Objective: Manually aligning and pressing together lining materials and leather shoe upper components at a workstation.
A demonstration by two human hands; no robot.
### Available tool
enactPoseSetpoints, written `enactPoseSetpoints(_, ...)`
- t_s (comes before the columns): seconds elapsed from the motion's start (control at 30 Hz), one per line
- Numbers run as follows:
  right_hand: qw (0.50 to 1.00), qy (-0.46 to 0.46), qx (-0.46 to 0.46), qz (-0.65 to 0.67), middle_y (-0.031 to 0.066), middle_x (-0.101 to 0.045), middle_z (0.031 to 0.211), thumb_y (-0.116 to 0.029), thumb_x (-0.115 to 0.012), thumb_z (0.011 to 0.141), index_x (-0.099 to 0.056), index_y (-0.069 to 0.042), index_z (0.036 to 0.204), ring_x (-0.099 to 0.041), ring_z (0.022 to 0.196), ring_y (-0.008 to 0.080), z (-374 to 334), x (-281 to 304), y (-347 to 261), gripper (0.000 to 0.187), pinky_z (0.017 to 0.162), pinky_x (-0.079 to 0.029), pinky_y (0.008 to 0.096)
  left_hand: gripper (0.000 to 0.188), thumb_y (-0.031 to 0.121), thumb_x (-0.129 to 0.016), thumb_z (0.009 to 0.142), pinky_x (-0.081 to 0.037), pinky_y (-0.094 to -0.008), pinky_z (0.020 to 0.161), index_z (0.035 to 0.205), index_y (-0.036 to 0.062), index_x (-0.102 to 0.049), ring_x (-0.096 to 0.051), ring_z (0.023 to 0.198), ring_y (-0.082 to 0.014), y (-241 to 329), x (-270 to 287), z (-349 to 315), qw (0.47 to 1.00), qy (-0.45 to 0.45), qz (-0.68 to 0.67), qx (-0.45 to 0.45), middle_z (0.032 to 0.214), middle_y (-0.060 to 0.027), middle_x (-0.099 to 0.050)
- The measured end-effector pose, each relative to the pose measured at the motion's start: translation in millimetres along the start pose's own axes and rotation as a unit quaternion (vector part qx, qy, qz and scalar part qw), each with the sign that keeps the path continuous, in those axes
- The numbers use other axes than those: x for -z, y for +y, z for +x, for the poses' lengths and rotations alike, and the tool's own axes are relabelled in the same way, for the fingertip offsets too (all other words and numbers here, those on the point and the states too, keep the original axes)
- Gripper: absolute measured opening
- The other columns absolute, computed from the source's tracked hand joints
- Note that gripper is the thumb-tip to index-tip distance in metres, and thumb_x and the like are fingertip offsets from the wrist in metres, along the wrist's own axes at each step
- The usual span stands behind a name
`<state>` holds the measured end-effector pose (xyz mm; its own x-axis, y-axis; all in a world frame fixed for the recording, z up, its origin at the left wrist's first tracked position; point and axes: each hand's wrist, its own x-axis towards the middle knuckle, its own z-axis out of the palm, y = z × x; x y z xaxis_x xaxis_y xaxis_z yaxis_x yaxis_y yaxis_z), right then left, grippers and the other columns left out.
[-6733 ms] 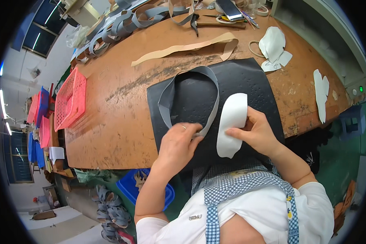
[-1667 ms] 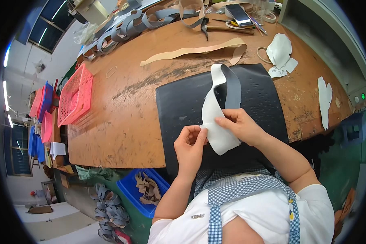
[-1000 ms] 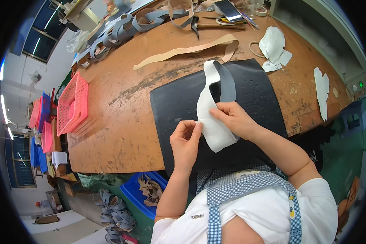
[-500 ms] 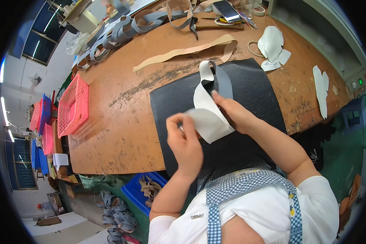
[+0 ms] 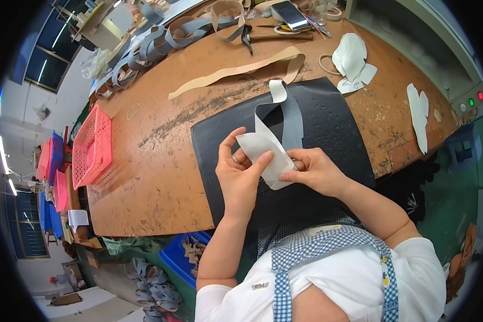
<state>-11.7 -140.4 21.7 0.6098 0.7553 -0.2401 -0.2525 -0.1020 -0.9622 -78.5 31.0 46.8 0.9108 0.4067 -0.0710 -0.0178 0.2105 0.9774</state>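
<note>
Worktop [image 5: 145, 188] bears a black mat [image 5: 333, 118], a grey strip [image 5: 292, 121] curling across it, a white piece [image 5: 259, 145] held above. Fingers of the left hand [image 5: 236, 182] grasp the white piece; those of the right hand [image 5: 323, 174] pinch its lower edge. Lining up edges seems in hand; next calls for a steady, even pinch.

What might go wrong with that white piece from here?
Both the left hand and right hand grip the white piece, so uneven pulling might crease it. The grey band loops loosely over the black mat and could twist.
</note>
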Motion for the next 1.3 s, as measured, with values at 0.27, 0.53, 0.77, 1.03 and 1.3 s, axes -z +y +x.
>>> enactPoseSetpoints(0.27,0.999,-0.004,-0.001,-0.032,0.0031,-0.071,0.086,-0.013,-0.071,0.091,-0.063,0.004,0.120,-0.065,0.082,0.0054,-4.3,-0.1,0.4,0.035,0.076,-0.051,0.0235,0.057,-0.001,-0.074,0.084,-0.056,-0.0300,0.082,0.133,-0.0008,-0.044,-0.068,0.095,-0.0169,-16.1,4.3,5.7,0.999,-0.008,0.039,0.023,0.103,-0.0150,-0.071)
enactPoseSetpoints(0.53,0.998,0.032,0.016,0.046,0.0071,-0.072,0.087,-0.018,-0.062,0.098,-0.065,0.005,0.114,-0.066,0.082,0.0085,0.4,-4.1,8.5,0.028,0.075,-0.052,0.0258,0.051,0.002,-0.075,0.085,-0.055,-0.0294,0.083,0.128,-0.0013,-0.050,-0.068,0.093,-0.0152,-14.9,5.5,3.7,0.998,0.002,0.006,0.055,0.102,-0.0128,-0.072)
enactPoseSetpoints(0.77,0.999,0.007,0.014,0.041,0.0073,-0.072,0.093,-0.013,-0.061,0.098,-0.065,0.006,0.116,-0.066,0.085,0.0087,0.4,-3.6,6.8,0.026,0.077,-0.053,0.0255,0.052,0.000,-0.076,0.083,-0.054,-0.0303,0.086,0.128,-0.0012,-0.051,-0.067,0.095,-0.0161,-9.1,5.5,0.3,0.999,0.002,0.013,0.046,0.102,-0.0121,-0.072)
enactPoseSetpoints(1.03,1.000,-0.017,0.015,0.015,0.0051,-0.071,0.094,-0.008,-0.063,0.096,-0.065,0.006,0.115,-0.065,0.085,0.0070,-1.9,1.5,2.1,0.024,0.077,-0.052,0.0239,0.058,-0.002,-0.078,0.079,-0.054,-0.0284,0.086,0.130,-0.0004,-0.050,-0.066,0.098,-0.0158,-12.2,6.8,4.8,0.998,-0.019,0.050,0.034,0.108,-0.0101,-0.066)
enactPoseSetpoints(1.3,0.998,-0.037,0.031,0.031,0.0055,-0.070,0.100,-0.006,-0.064,0.093,-0.062,0.006,0.120,-0.065,0.090,0.0087,-4.8,7.0,-2.4,0.029,0.081,-0.052,0.0252,0.074,0.013,-0.082,0.080,-0.049,-0.0363,0.100,0.140,-0.0020,-0.041,-0.059,0.114,-0.0206,-22.4,17.1,8.2,0.991,-0.020,0.098,0.088,0.120,-0.0120,-0.059)
